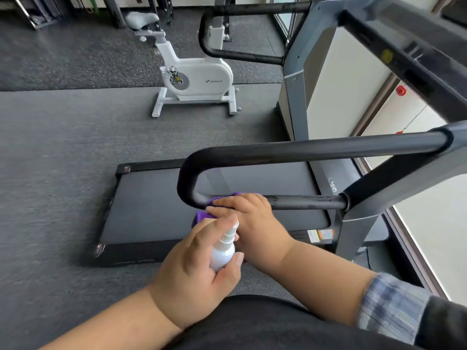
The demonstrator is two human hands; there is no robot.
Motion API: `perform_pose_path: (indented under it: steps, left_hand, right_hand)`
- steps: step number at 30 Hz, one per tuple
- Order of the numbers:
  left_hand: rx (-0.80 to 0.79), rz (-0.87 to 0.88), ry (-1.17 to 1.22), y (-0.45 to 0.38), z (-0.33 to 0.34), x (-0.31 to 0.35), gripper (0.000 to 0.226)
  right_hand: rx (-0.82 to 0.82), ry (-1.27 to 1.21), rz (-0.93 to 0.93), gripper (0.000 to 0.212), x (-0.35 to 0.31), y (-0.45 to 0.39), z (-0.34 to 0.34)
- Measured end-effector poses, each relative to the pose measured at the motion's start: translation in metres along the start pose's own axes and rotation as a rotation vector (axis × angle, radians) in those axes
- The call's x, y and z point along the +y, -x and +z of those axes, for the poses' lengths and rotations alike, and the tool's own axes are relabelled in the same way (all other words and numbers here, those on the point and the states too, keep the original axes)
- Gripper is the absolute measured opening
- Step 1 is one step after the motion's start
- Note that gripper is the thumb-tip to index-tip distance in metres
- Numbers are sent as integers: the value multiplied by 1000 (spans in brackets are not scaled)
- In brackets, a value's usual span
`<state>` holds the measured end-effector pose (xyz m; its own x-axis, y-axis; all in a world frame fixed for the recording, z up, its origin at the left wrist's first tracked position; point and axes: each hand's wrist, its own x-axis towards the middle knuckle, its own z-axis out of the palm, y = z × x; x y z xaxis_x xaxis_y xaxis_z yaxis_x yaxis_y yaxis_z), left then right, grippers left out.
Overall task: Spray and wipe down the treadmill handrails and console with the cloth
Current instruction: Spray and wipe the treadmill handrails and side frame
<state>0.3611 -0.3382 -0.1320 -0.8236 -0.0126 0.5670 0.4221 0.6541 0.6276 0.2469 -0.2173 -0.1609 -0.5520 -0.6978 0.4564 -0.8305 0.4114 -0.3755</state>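
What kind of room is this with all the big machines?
It looks like a gym or fitness room. A treadmill with black handrails lies in front, a white exercise bike stands on dark rubber flooring, and metal rack frames show at the back.

Purple cloth point(201, 215) — white spray bottle point(223, 251) — black handrail point(303, 150), blue plaid sleeve point(389, 306).

The floor point(63, 147) is dark grey and speckled, with a seam running across it at about 10 o'clock. A white exercise bike point(195, 77) stands on it at 12 o'clock. The treadmill point(156, 210) stands on the floor at the centre, and its upright frame rises at 2 o'clock.
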Motion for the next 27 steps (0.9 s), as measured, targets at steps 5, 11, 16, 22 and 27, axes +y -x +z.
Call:
perform_pose_path:
  steps: [5, 11, 16, 22, 27]
  left_hand:
    - [-20, -54, -45, -13, 16, 15, 60]
    - [-36, -71, -164, -75, 50, 43, 58]
    - [-26, -82, -232, -129, 91, 71, 59]
    - [-233, -30, -512, -186, 150, 97, 64]
    - [-347, -142, -658, -226, 195, 109, 55]
  right_hand:
    - [166, -177, 200, 35, 26, 27, -30]
    - [237, -350, 515, 37, 58, 65, -78]
    - [421, -423, 595, 39, 89, 93, -136]
    - [417, -602, 769, 38, 124, 125, -174]
    - [320, -669, 801, 35, 148, 145, -185]
